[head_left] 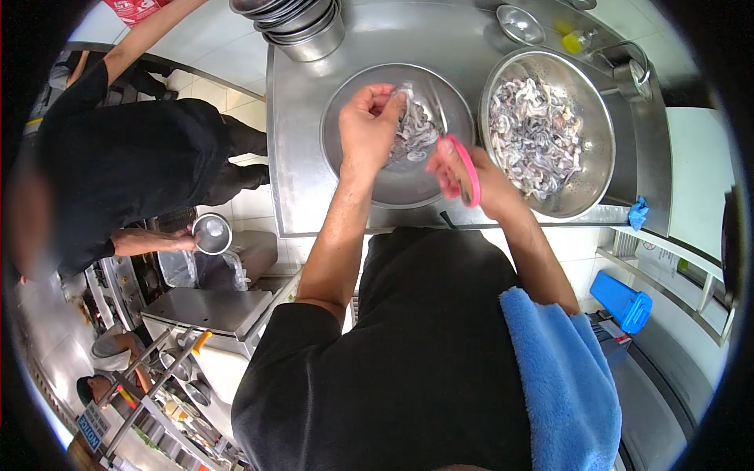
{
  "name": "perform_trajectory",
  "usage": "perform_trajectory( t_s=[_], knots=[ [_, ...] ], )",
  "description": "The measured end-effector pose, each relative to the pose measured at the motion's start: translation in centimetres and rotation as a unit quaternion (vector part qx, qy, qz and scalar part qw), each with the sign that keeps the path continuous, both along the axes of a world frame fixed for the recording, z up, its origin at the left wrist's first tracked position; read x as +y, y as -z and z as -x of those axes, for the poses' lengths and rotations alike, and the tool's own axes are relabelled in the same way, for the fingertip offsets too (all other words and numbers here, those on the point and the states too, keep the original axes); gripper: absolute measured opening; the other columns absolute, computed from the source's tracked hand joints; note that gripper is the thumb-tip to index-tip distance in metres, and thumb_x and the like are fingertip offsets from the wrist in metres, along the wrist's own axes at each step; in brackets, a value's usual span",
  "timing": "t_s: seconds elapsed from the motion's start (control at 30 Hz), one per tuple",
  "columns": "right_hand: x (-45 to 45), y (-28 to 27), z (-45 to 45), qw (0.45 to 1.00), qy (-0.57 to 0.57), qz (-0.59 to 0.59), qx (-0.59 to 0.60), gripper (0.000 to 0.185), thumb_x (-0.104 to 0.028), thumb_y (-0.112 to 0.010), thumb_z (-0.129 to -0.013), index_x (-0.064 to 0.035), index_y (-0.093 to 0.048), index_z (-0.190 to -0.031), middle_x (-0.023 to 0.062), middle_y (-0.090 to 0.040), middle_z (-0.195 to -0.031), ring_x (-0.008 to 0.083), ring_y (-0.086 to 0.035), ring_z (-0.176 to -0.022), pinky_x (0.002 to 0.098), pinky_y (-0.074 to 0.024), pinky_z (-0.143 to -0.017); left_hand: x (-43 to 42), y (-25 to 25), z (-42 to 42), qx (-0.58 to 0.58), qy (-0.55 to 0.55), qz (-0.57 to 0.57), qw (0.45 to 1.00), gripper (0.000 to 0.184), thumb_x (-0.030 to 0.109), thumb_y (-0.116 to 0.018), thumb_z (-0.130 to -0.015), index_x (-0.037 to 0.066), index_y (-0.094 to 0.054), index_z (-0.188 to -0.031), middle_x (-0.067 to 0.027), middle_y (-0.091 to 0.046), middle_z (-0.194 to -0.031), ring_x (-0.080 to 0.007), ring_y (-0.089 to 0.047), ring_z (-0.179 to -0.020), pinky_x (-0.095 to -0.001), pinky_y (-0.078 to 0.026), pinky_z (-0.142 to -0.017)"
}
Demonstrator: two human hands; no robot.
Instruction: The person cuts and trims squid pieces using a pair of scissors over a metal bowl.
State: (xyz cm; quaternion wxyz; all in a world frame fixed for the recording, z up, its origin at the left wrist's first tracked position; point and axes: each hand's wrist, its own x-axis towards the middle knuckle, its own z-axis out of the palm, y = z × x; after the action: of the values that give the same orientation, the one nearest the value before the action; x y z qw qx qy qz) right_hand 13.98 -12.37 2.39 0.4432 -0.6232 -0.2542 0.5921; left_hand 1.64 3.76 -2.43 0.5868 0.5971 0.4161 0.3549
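Observation:
Over a wide metal bowl (377,188), my left hand (371,125) pinches a piece of greyish-white seafood, which looks like squid or octopus. More of these strips (414,141) lie in the bowl under my hands. My right hand (475,177) holds pink-handled scissors (469,177), their blades pointing up and to the left beside the strips. To the right, a large perforated metal colander (601,149) holds a pile of similar grey and white pieces (536,137).
Stacked metal pans (310,39) stand at the counter's back left; a small bowl (521,25) is at the back right. At left a person in black (149,153) holds a metal container (212,233). A blue cloth (638,213) lies at the right edge.

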Motion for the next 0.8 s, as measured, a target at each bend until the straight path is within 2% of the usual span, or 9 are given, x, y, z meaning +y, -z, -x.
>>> perform_trajectory(
  t_s=[0.07,0.2,0.4,0.5,0.6,0.7,0.8],
  knots=[
    [-0.5,-0.1,1.0,0.999,-0.023,-0.015,0.029,0.072,-0.073,-0.055,-0.098,-0.0018,-0.067,-0.092,0.0010,-0.056,-0.065,0.0111,-0.056,-0.056,0.0245,-0.0418,-0.053,0.0,-0.1,-0.3,-0.030,-0.031,0.012,0.999,0.019,0.011,-0.078,-0.094,-0.002,-0.071,-0.107,-0.0058,-0.075,-0.087,-0.0081,-0.067,-0.076,-0.0246,-0.054,-0.069],
    [-0.7,-0.1,1.9,0.999,-0.043,0.008,0.017,0.075,-0.075,-0.053,-0.098,-0.0021,-0.066,-0.088,0.0021,-0.056,-0.066,0.0116,-0.057,-0.056,0.0256,-0.0420,-0.052,0.1,0.1,-0.9,-0.052,-0.062,-0.009,0.997,0.019,0.011,-0.077,-0.095,-0.002,-0.071,-0.108,-0.0049,-0.075,-0.087,-0.0075,-0.067,-0.077,-0.0243,-0.054,-0.070],
    [-0.4,0.0,2.1,0.999,-0.029,0.016,0.022,0.076,-0.076,-0.053,-0.097,-0.0015,-0.066,-0.088,0.0018,-0.056,-0.066,0.0117,-0.057,-0.055,0.0257,-0.0421,-0.052,-0.9,-1.1,-1.1,-0.046,-0.049,-0.055,0.996,0.018,0.013,-0.077,-0.096,-0.001,-0.071,-0.106,-0.0039,-0.074,-0.086,-0.0068,-0.066,-0.077,-0.0238,-0.053,-0.070],
    [-0.1,0.1,2.1,0.999,-0.028,0.015,0.011,0.074,-0.071,-0.047,-0.103,-0.0006,-0.067,-0.091,0.0026,-0.057,-0.068,0.0115,-0.055,-0.058,0.0264,-0.0401,-0.053,-1.4,-1.6,-0.9,-0.023,-0.042,-0.049,0.998,0.016,0.012,-0.076,-0.097,-0.001,-0.070,-0.104,-0.0037,-0.073,-0.085,-0.0068,-0.066,-0.076,-0.0237,-0.052,-0.067],
    [0.3,0.8,1.9,1.000,-0.009,0.011,0.008,0.073,-0.074,-0.056,-0.097,-0.0024,-0.066,-0.088,0.0008,-0.055,-0.066,0.0107,-0.057,-0.058,0.0260,-0.0429,-0.053,-2.1,-1.7,-0.7,-0.050,-0.026,-0.011,0.998,0.013,0.011,-0.075,-0.097,0.000,-0.070,-0.101,-0.0034,-0.073,-0.084,-0.0067,-0.066,-0.074,-0.0235,-0.052,-0.065],
    [0.4,0.8,1.9,1.000,0.007,0.021,-0.016,0.071,-0.073,-0.057,-0.097,-0.0029,-0.066,-0.088,0.0007,-0.056,-0.067,0.0097,-0.057,-0.060,0.0263,-0.0434,-0.054,-2.6,-1.2,-0.7,-0.080,-0.005,0.022,0.997,0.011,0.010,-0.074,-0.098,0.000,-0.069,-0.098,-0.0031,-0.072,-0.082,-0.0065,-0.066,-0.071,-0.0232,-0.051,-0.063],
    [0.7,0.0,1.5,0.994,-0.001,0.030,-0.103,0.069,-0.070,-0.058,-0.098,-0.0029,-0.066,-0.087,0.0010,-0.056,-0.068,0.0095,-0.056,-0.062,0.0265,-0.0438,-0.056,-3.0,-1.4,-0.4,-0.059,0.017,0.021,0.998,0.012,0.011,-0.075,-0.098,0.000,-0.070,-0.100,-0.0018,-0.071,-0.082,-0.0069,-0.066,-0.072,-0.0231,-0.051,-0.064]
  ],
)
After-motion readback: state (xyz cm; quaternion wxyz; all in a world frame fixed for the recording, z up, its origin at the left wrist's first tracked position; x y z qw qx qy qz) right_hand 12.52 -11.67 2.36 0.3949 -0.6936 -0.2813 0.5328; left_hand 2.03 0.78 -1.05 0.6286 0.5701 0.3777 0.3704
